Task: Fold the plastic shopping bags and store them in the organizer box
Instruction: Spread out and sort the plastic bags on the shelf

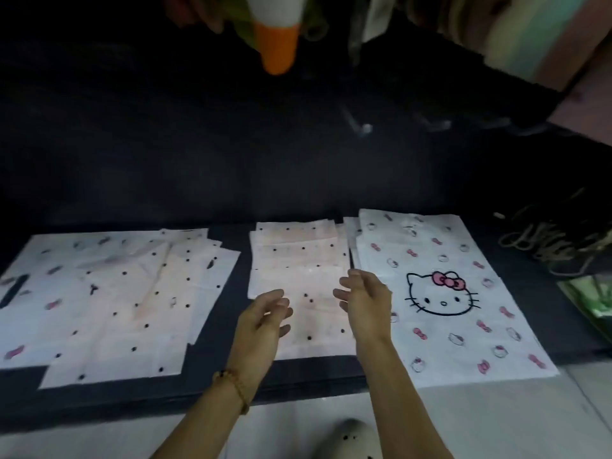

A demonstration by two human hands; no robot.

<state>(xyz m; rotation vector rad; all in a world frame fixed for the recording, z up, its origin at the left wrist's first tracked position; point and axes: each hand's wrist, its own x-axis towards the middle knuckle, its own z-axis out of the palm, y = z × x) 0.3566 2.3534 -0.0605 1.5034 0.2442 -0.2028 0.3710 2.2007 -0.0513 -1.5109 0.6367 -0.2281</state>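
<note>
Nearest to us, just below our forearms, a pale shoe rests on the light floor, so we judge we are crouched over the work. From there the largest thing is the dark mat spread beyond and beneath both hands, likely laid down to give the thin plastic a flat, contrasting surface. On it lie three groups of bags. To the outside of our left hand sits the loose dotted pile, overlapping and askew, which we take to be bags waiting their turn. To the outside of our right hand lies the cat-face bag, flat and squared, with others under it. Between and just beyond our hands is the narrow dotted stack, its edges aligned, probably so folds come out even. Both hands hover over its near end, fingers relaxed and slightly curled, palms facing each other, holding nothing; whether the fingertips touch the plastic we cannot tell. We read this as readying to smooth or fold that stack. A bead bracelet circles the left wrist. We see no organizer box in view.
</note>
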